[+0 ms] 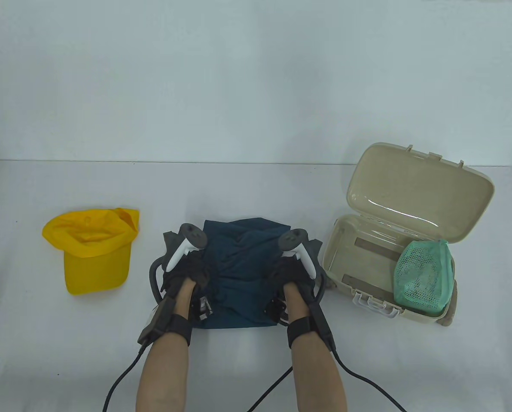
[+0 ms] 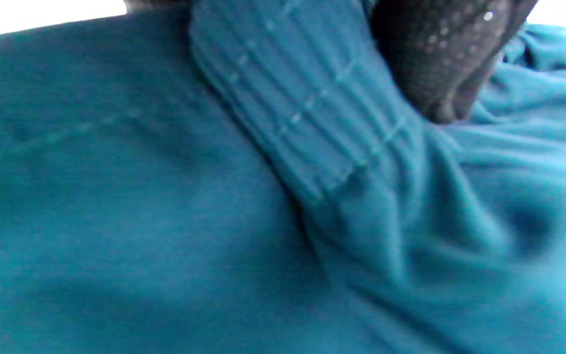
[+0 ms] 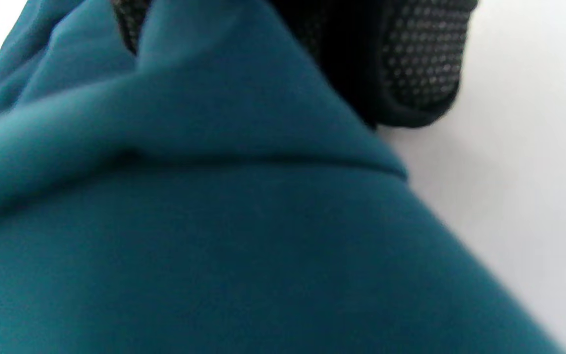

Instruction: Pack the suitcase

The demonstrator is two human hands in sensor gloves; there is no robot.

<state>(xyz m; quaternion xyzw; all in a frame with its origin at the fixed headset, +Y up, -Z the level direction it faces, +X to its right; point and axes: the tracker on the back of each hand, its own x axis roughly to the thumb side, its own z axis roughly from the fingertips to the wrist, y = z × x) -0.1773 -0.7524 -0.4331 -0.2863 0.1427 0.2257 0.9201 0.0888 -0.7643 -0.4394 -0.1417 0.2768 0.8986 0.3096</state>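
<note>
— Two gloved hands are on the dark teal folded fabric garment (image 1: pixel 243 274) near the front of the white worktop (image 1: pixel 256 193). Can you see how they hold it?

— Partly. The left hand (image 1: pixel 183 268) sits on the garment's left edge and the right hand (image 1: pixel 292 270) on its right edge, but from the table view the trackers and knuckles cover the fingers. In the left wrist view a dark dotted fingertip (image 2: pixel 440 64) presses into the cloth beside a ribbed, stitched band (image 2: pixel 302 108), with folds bunched against it. In the right wrist view the fingers (image 3: pixel 420 64) come down just past a folded edge of the cloth (image 3: pixel 214 221), one part tucked behind it. Whether either hand truly pinches the fabric, I cannot tell.

— And the case?

— The beige hard plastic suitcase (image 1: pixel 350 266) lies open at the right, well apart from the garment, its lid (image 1: pixel 419 193) leaning back. A green mesh pouch (image 1: pixel 423 274) rests in the near right corner; its contents are too blurred to make out. Something tan pokes out at the case's right front corner, mostly hidden.

— Anything else?

— One yellow cloth cap (image 1: pixel 92 249) at the left, lying apart from the hands.
</note>
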